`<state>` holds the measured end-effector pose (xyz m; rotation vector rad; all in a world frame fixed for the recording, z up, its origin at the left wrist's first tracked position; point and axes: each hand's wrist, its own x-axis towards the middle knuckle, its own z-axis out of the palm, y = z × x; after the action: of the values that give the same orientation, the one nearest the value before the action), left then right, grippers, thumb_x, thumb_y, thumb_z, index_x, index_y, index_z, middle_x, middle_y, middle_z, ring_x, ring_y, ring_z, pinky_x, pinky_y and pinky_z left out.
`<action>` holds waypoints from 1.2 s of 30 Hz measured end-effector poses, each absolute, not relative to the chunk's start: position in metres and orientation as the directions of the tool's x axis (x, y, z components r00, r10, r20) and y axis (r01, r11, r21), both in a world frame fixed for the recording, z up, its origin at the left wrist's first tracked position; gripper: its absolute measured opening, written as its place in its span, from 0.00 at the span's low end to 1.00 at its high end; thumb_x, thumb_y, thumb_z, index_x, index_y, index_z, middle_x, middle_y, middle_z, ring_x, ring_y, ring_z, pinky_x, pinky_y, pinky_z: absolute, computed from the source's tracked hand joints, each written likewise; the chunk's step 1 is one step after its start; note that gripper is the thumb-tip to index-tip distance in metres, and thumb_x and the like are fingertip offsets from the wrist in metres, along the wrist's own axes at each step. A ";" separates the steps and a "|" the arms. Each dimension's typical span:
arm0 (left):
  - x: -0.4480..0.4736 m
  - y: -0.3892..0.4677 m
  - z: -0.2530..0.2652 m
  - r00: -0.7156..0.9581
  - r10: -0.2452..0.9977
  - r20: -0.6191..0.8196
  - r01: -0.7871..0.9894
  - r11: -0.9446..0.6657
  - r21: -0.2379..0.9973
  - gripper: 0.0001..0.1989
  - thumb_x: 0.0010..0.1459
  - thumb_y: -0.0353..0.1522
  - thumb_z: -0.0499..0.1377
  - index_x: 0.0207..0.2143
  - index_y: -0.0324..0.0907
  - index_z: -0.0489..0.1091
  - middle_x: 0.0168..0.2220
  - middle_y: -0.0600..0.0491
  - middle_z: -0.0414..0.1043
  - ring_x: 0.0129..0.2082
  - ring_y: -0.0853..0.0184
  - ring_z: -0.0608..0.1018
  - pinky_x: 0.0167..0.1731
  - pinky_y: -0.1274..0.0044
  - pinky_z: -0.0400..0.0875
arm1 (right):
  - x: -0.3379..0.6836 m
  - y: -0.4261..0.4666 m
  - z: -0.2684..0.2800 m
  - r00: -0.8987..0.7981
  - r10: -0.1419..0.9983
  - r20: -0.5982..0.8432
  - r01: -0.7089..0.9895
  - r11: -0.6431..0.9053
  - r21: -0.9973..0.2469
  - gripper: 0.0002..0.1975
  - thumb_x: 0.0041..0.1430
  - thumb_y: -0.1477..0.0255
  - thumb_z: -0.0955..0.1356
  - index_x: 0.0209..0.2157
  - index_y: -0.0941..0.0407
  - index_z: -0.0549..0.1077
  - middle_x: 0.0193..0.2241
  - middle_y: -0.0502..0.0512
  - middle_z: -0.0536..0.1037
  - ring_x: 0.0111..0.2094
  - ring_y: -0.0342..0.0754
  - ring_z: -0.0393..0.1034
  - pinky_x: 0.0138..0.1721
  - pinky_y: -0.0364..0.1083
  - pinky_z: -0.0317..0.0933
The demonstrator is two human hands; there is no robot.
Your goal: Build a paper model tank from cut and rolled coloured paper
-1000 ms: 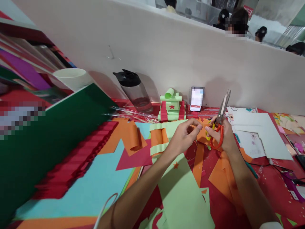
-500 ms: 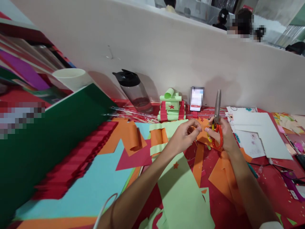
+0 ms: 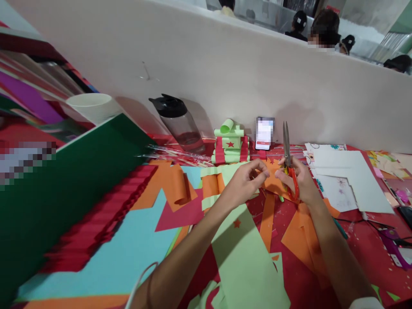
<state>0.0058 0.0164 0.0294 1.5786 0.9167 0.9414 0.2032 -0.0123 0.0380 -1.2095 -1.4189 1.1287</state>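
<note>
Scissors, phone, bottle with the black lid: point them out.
Scissors [image 3: 286,152]: head view, on the blades near the pivot.
Phone [image 3: 264,134]: head view, on the screen.
Bottle [image 3: 181,128]: head view, on the see-through body.

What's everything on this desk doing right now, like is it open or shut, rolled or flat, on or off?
Scissors: in the right hand, blades pointing up, looking closed or nearly closed.
Left hand: fingers curled; can't tell if it pinches anything.
Phone: propped up, screen lit.
Bottle: black lid on.
Red paper: pleated.
Orange paper: curled.
Cup: upright.
</note>
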 end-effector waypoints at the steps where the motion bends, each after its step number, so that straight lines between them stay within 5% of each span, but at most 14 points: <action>1: 0.005 0.017 0.031 0.369 0.921 0.124 0.073 -0.162 0.984 0.08 0.60 0.37 0.60 0.31 0.43 0.68 0.25 0.58 0.66 0.22 0.72 0.67 0.23 0.80 0.60 | 0.204 -0.012 0.038 -0.115 0.991 0.071 0.141 0.087 -0.986 0.24 0.54 0.57 0.78 0.44 0.53 0.69 0.32 0.48 0.72 0.31 0.45 0.67 0.32 0.44 0.62; 7: 0.002 0.021 0.034 0.166 0.976 0.142 -0.096 -0.127 0.987 0.11 0.61 0.39 0.61 0.30 0.44 0.65 0.25 0.58 0.67 0.22 0.73 0.69 0.24 0.79 0.64 | 0.201 -0.018 0.038 -0.312 0.950 -0.018 0.218 0.053 -0.975 0.31 0.56 0.41 0.72 0.46 0.53 0.68 0.32 0.47 0.68 0.27 0.42 0.59 0.29 0.44 0.57; 15: 0.005 0.021 0.035 0.018 0.992 0.128 -0.186 -0.122 0.975 0.11 0.62 0.39 0.60 0.32 0.44 0.63 0.25 0.60 0.65 0.22 0.74 0.72 0.25 0.80 0.65 | 0.194 -0.023 0.039 -0.370 0.928 -0.028 0.401 0.132 -0.907 0.23 0.62 0.48 0.71 0.45 0.53 0.70 0.32 0.48 0.72 0.27 0.44 0.62 0.30 0.43 0.59; 36: 0.008 0.021 0.031 0.128 0.978 0.163 -0.168 -0.140 0.976 0.10 0.61 0.36 0.60 0.30 0.43 0.63 0.27 0.60 0.65 0.20 0.76 0.70 0.23 0.80 0.66 | 0.189 -0.020 0.032 -0.337 0.941 -0.015 0.307 0.095 -0.947 0.29 0.60 0.41 0.69 0.41 0.54 0.71 0.27 0.49 0.70 0.24 0.43 0.62 0.24 0.41 0.57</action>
<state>0.0080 0.0206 0.0308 1.2629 0.9124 1.2838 0.1891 -0.0200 0.0318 -1.2328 -1.7313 1.2547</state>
